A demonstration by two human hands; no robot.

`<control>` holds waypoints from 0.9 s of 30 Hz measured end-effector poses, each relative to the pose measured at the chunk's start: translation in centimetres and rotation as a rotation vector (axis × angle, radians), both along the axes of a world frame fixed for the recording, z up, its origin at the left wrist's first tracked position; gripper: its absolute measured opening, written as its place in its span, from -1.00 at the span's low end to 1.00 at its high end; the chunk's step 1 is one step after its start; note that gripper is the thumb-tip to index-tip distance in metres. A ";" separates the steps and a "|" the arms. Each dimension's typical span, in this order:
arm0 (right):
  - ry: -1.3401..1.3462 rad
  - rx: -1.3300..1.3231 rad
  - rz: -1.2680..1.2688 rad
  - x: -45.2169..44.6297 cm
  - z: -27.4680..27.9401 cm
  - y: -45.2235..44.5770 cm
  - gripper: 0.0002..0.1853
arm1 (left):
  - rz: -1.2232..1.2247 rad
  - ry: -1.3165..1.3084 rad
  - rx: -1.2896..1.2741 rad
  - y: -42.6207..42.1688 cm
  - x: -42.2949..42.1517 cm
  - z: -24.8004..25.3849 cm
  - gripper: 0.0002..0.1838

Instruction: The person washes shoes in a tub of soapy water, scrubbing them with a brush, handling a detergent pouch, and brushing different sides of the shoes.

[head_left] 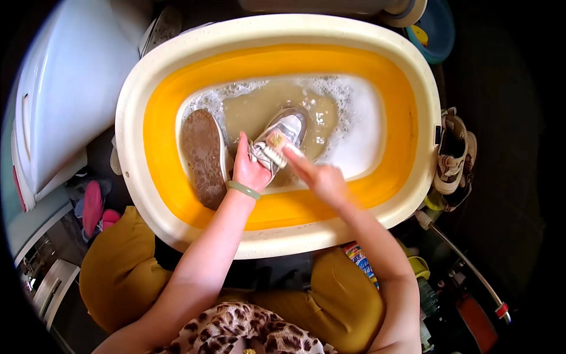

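A yellow tub with a cream rim (277, 26) holds murky, foamy water (250, 115). Near its middle, my left hand (250, 172) grips a wet grey-and-white shoe (290, 125) by its opening, toe pointing away from me. My right hand (321, 180), blurred by motion, is closed on a scrub brush (276, 147) whose bristles lie against the laces. Left of my left hand, a second shoe (202, 154) rests on its side in the water, brown sole showing.
A pair of shoes (453, 153) stands right of the tub. White plastic basins (88, 76) lean at the upper left, pink slippers (92, 206) below them. A blue basin (439, 29) is at the upper right, a metal pole (471, 265) at the lower right.
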State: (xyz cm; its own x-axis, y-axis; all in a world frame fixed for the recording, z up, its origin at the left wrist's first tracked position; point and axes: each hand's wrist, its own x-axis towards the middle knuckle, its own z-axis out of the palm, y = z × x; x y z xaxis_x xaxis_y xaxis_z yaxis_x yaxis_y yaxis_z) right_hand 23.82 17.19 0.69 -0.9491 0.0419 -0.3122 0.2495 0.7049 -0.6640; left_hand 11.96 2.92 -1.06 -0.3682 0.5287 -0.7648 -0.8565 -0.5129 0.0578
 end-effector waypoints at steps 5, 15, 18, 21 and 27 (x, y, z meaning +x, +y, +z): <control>0.099 0.193 -0.223 -3.8 -1.9 2.0 -0.50 | -0.011 0.012 0.122 0.3 -0.1 -0.1 -0.23; 0.057 0.176 -0.158 -4.4 -1.1 2.9 -0.58 | 0.030 -0.037 0.187 0.5 0.0 -0.6 -0.22; -0.043 0.028 -0.221 -4.3 1.0 2.0 -0.60 | 0.017 -0.034 0.160 0.3 -0.2 0.0 -0.24; 0.038 -0.161 -0.192 -2.5 3.0 -0.5 -0.57 | 0.061 -0.045 0.051 0.6 -0.2 0.4 -0.26; 0.106 -0.025 0.033 -4.5 2.4 -3.2 -0.51 | 0.114 -0.027 0.767 -2.7 1.6 -6.7 -0.27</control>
